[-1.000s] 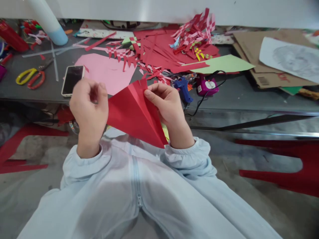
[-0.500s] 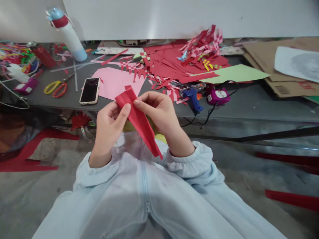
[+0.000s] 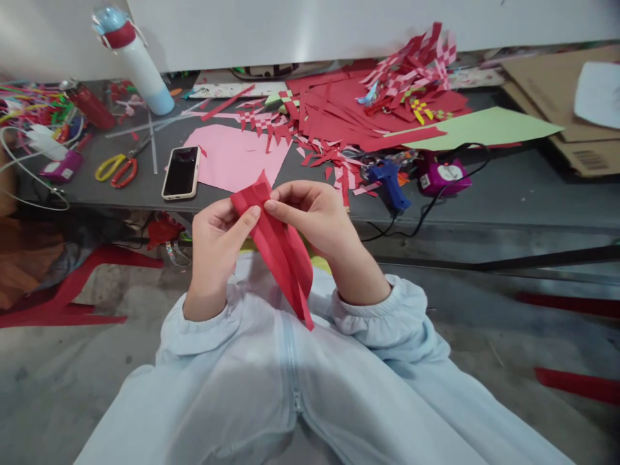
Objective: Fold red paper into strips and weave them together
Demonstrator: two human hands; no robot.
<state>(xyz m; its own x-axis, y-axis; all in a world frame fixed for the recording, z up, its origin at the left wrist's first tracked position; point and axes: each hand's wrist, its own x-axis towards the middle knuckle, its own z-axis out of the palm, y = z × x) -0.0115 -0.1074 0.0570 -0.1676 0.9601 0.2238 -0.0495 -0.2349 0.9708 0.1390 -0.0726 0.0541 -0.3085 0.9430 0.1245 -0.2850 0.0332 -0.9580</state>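
One folded red paper (image 3: 278,250) is held up to the right of the phone (image 3: 181,172) and nearer the person. Left hand (image 3: 214,248): thumb and fingers clamped on the paper's upper end. Right hand (image 3: 320,216): thumb and fingertips pinching it just beside. Around the phone I see scissors (image 3: 132,161) left, a pink sheet (image 3: 237,155) right, a blue glue gun (image 3: 390,185) farther right.

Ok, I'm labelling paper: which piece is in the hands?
The folded red paper, pinched by left hand and right hand; pink paper, green paper and loose red paper lie unheld.
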